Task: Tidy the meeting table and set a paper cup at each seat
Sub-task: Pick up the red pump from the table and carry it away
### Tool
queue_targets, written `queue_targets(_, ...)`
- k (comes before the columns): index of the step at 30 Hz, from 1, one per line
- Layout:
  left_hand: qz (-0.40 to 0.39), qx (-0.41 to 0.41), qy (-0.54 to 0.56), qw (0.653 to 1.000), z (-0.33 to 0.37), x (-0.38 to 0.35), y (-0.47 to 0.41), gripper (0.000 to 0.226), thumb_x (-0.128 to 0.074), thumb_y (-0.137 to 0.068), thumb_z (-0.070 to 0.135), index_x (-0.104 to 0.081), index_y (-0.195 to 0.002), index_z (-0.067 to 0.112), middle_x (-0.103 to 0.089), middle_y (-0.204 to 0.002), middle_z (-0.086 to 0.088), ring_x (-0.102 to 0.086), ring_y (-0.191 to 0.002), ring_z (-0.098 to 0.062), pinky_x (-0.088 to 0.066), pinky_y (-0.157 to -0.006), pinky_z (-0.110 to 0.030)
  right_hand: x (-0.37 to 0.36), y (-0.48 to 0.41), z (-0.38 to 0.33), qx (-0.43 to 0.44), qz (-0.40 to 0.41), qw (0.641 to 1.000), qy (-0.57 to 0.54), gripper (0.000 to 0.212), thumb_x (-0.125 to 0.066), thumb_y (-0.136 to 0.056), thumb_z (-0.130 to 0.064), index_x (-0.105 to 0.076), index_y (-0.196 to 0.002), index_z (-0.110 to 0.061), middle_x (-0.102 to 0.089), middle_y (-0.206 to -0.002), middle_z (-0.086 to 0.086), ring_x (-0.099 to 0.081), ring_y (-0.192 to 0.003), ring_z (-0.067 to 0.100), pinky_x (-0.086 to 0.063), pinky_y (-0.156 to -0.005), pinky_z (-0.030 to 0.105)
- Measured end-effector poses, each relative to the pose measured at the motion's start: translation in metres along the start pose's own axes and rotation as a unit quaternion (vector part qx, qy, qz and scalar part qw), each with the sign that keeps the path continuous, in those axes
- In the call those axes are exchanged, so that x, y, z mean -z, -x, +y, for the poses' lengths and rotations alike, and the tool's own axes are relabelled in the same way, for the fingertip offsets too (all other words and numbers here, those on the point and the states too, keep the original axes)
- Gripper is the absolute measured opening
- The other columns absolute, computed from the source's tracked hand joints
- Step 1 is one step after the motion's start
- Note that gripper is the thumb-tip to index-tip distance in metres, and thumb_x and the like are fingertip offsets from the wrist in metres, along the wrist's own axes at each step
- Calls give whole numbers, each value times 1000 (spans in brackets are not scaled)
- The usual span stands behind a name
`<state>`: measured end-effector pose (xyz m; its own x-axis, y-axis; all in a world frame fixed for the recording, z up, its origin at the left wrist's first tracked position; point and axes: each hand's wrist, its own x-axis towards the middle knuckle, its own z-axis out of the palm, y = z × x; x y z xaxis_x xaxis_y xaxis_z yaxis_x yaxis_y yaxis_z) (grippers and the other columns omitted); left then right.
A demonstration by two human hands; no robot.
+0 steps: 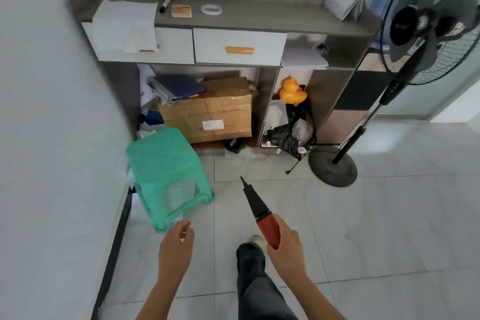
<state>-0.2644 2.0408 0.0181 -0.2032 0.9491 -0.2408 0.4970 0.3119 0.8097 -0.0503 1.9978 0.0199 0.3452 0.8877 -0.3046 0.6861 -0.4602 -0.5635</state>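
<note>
My right hand (287, 247) grips the red body of a hand pump (259, 212) whose black cone nozzle points up toward a low grey cabinet (259, 22). My left hand (175, 249) hangs beside it with loosely curled fingers and holds nothing. No meeting table or paper cup is in view. My leg and shoe show between the two hands on the tiled floor.
A green plastic stool (166, 176) stands by the left wall. Under the cabinet sit a cardboard box (207, 118), folders, a yellow rubber duck (292, 91) and black bags. A standing fan (426, 23) rises at right, its round base (332, 166) on the floor.
</note>
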Motion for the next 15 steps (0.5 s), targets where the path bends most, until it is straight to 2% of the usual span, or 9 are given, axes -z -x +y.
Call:
queue_targets(6,58,8,3,998,63,-36,-116,25,-48,-91,9,-60,-112,0,-63,-109,-14,-51,-92,-17,-37,-82,-29,32,-152,-29,36,-2,999,14,65,-56,-83,-12,-25,-137,-29,-49,-120,10,-52,-100,25,-47,-89,36)
queue_targets(11,65,1,5,998,115,-74,-190,24,-50,-90,6,-61,-110,0,-64,-106,-16,-55,-94,-23,-37,-81,-29,68,-264,-62,76,18,997,19,63,-56,-83,-11,-27,-136,-29,-50,-121,9,-50,-103,24,-47,-88,36)
queue_targets(13,66,5,-13,998,128,-84,-216,24,-51,-90,7,-61,-110,1,-64,-107,-15,-54,-93,-21,-41,-82,-32,79,-298,-78,98,21,995,29,63,-56,-83,-11,-28,-136,-29,-51,-123,9,-49,-106,24,-47,-90,37)
queue_targets(15,79,9,-20,997,138,-90,-245,23,-51,-89,6,-62,-109,1,-65,-108,-16,-56,-97,-26,-43,-88,-39,93,-326,-99,126,26,991,26,62,-56,-84,-9,-28,-137,-26,-49,-129,8,-48,-113,25,-43,-96,38)
